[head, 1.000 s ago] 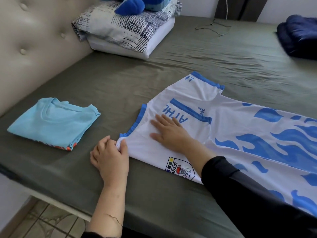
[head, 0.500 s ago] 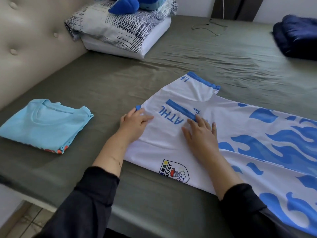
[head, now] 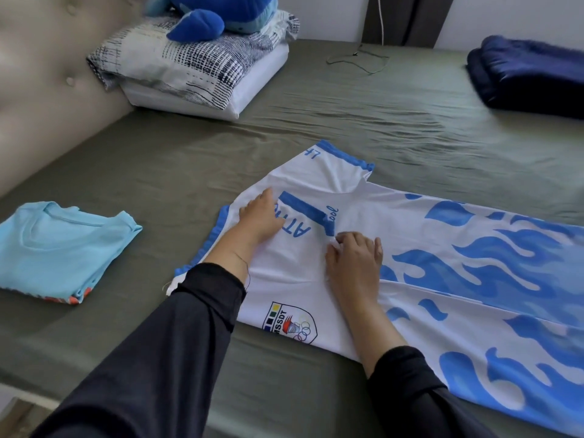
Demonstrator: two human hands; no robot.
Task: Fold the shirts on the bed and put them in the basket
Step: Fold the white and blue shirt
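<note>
A white sports shirt (head: 417, 241) with blue flame print and blue trim lies flat across the olive-green bed (head: 158, 172), its collar end toward the left. My left hand (head: 260, 216) presses flat on the shirt near the collar. My right hand (head: 354, 260) rests on the chest area and pinches the end of a folded blue-trimmed sleeve with its fingertips. A folded light-blue shirt (head: 60, 245) sits on the bed at the far left. No basket is in view.
Stacked pillows (head: 202, 67) with a blue plush toy (head: 215, 17) stand at the back left against a padded headboard (head: 44, 90). A folded dark-blue blanket (head: 524, 74) lies at the back right. A thin cable (head: 360, 58) trails on the sheet.
My left hand let go of the shirt's near corner and moved up onto the collar area. My right hand slid right across the chest and now pinches the sleeve end.
</note>
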